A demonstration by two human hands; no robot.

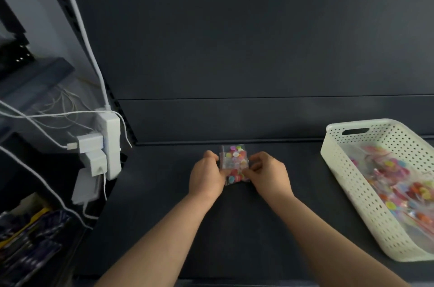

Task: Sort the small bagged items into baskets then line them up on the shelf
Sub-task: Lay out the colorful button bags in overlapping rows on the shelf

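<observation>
I see dim, flat light on my dark shelf (234, 216). It is brightest left of the shelf, at the white power strip (110, 143). The basket (340, 169) at its right end blurs softly, and the frame edges bow.

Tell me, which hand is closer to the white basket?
The right. The right hand holds the bag of buttons on the side facing the white basket; the left hand holds the bag's other side, farther away.

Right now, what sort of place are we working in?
Likely a shop or stockroom shelving bay: a dark shelf with a slotted upright, a white perforated basket of bagged buttons, and one such bag held by left hand and right hand.
</observation>
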